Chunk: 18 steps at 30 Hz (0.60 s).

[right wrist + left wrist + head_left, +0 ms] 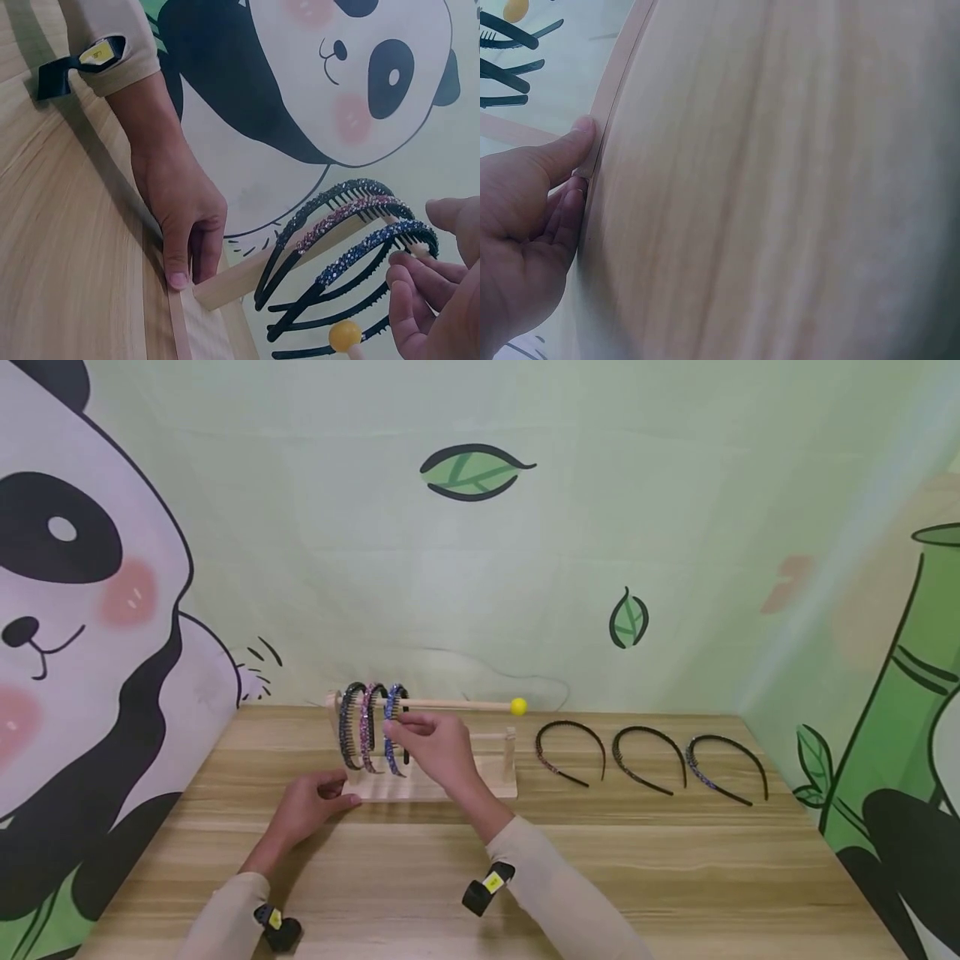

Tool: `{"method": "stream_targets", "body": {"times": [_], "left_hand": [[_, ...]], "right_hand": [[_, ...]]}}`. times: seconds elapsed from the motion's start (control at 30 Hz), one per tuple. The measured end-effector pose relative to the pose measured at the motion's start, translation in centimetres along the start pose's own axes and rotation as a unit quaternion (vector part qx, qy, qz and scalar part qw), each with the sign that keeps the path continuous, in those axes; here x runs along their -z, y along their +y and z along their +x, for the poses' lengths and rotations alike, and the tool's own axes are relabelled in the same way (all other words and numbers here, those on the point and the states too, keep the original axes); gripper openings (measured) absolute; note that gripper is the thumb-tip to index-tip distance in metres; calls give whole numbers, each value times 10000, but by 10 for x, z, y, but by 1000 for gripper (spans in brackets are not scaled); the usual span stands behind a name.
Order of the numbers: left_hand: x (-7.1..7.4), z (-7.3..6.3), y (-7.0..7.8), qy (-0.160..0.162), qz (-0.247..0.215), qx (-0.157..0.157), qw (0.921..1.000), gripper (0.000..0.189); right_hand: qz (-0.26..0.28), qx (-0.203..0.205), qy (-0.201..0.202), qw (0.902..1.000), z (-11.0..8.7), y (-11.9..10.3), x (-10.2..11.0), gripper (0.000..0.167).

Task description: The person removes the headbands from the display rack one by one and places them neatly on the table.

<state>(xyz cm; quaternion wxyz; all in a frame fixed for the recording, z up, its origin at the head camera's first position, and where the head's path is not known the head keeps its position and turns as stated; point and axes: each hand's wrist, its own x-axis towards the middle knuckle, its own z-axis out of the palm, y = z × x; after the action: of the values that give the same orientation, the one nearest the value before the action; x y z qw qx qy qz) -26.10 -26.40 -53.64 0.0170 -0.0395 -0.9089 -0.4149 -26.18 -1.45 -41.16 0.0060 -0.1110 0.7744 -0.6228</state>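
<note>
A wooden headband stand [442, 787] has a rod [465, 704] tipped with a yellow ball [518, 706]. From the rod hang a black headband [347, 727], a pink glittery headband [366, 731] and a blue glittery headband [392, 743]. My left hand [306, 806] pinches the near left corner of the stand's base, thumb along the edge [598, 139]. My right hand [442, 747] is at the blue headband, fingertips overlapping it in the head view. In the right wrist view a gap shows between the right thumb and fingers, beside the blue headband [367, 244].
Three more headbands lie in a row on the wooden table right of the stand: a reddish one [551, 767], a dark one [630, 768] and a blue one [701, 774]. A cloth backdrop [337, 568] with panda and bamboo drawings rises behind the table.
</note>
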Motion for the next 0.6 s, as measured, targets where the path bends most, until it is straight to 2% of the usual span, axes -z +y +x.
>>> {"method": "stream_targets", "body": {"times": [0.2,0.6], "left_hand": [[0,1,1,17,14,-47,10000,53],[1,-1,2,4,70,-118,9999,52]], "right_hand": [[-42,-128,73,9999,0,-6,-1,37],[-8,-31,134,9999,1,-5,-3,29]]}}
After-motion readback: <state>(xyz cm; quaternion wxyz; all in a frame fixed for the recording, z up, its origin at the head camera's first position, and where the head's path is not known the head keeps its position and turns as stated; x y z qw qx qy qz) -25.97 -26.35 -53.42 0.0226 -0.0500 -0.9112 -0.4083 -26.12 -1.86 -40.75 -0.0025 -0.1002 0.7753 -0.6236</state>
